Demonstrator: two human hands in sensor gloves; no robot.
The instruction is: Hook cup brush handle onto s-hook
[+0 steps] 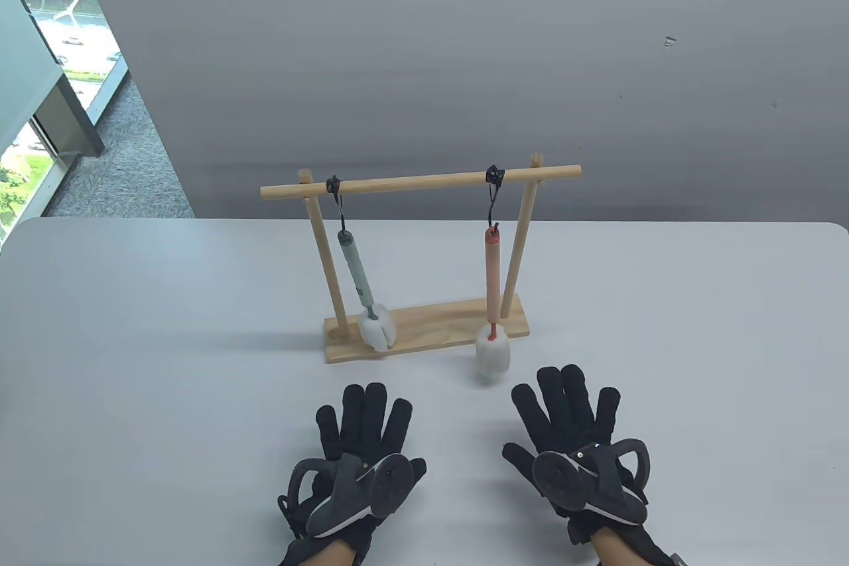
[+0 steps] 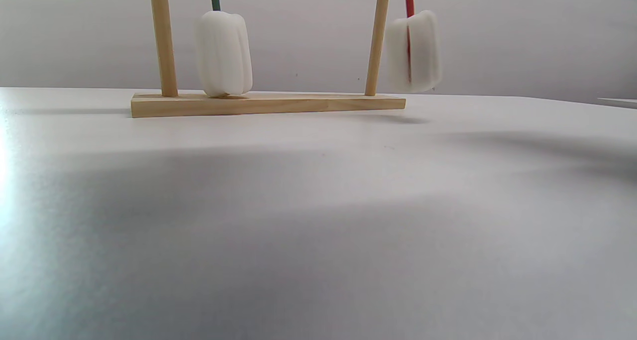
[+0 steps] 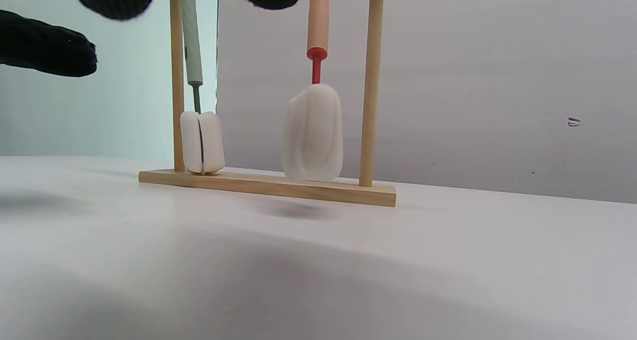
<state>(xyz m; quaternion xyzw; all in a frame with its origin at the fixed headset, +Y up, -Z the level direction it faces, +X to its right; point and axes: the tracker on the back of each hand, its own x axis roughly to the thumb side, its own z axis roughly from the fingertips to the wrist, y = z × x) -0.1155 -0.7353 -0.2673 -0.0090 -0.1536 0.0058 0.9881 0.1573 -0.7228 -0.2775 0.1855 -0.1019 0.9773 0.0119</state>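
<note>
A wooden rack [image 1: 424, 181] stands mid-table with two black s-hooks [image 1: 494, 184] on its crossbar. A green-handled cup brush [image 1: 356, 274] hangs from the left hook, its white sponge head [image 2: 223, 54] touching the base. An orange-handled cup brush [image 1: 492, 281] hangs from the right hook, its sponge [image 3: 312, 133] hanging free in front of the base. My left hand [image 1: 361, 426] and right hand [image 1: 567, 410] lie flat on the table with fingers spread, in front of the rack, holding nothing.
The rack's wooden base [image 1: 428, 330] lies just beyond my fingertips. A grey wall stands behind the table's far edge, and a window with carpeted floor is at the far left.
</note>
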